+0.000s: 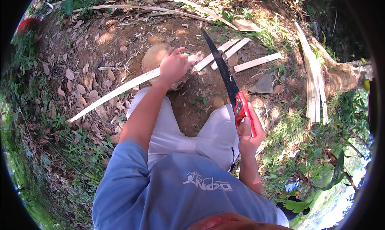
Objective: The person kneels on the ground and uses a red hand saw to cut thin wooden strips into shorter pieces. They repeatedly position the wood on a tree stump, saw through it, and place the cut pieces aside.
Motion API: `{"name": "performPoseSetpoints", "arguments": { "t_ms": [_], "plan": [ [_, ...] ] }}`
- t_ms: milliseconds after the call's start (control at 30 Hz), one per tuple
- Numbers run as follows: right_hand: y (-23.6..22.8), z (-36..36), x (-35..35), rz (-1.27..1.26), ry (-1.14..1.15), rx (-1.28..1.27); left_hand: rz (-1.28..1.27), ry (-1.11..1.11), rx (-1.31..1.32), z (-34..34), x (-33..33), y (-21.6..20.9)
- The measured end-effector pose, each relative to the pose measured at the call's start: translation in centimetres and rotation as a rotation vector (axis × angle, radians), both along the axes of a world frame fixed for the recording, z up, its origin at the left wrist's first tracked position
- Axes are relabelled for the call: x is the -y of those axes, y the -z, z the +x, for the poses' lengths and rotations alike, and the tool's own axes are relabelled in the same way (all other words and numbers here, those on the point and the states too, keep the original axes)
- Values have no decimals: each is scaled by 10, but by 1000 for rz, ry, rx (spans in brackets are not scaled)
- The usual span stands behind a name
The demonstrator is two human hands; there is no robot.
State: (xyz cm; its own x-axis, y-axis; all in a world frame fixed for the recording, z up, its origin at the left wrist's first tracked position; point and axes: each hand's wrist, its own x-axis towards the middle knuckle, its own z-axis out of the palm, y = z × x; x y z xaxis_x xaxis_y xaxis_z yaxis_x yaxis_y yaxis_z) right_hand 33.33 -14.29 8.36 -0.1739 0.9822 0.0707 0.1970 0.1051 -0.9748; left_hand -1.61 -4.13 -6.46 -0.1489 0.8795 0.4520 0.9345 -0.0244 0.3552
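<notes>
My left hand (pixel 174 67) bears down on a long pale wooden strip (pixel 116 93), holding it across the top of a round wood block (pixel 153 58). One end of the strip reaches down to the leaf litter at the left; a short end shows past my fingers. In my right hand (pixel 252 130) is a handsaw (pixel 223 65), gripped by its red handle. Its dark blade points up and away, apart from the strip, and passes in front of a short cut piece of wood.
Short cut wooden pieces (pixel 258 62) lie on the soil beyond the blade. A flat grey stone (pixel 262 84) sits nearby. Long strips (pixel 313 77) are bundled at the right beside a tree trunk (pixel 349 75). More long strips (pixel 140 7) stretch across the far ground.
</notes>
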Motion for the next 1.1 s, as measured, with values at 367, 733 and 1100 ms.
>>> {"name": "performPoseSetpoints", "arguments": {
  "t_ms": [367, 733, 1100],
  "plan": [
    [24, 14, 21, -89, -43, 72, 188, -118, 121, 21, 11, 16],
    [28, 9, 24, -46, -44, 100, 329, -100, 108, 49, 23, 36],
    [31, 11, 23, -27, -77, 130, 212, -104, 171, 45, 22, 32]
  ]
}}
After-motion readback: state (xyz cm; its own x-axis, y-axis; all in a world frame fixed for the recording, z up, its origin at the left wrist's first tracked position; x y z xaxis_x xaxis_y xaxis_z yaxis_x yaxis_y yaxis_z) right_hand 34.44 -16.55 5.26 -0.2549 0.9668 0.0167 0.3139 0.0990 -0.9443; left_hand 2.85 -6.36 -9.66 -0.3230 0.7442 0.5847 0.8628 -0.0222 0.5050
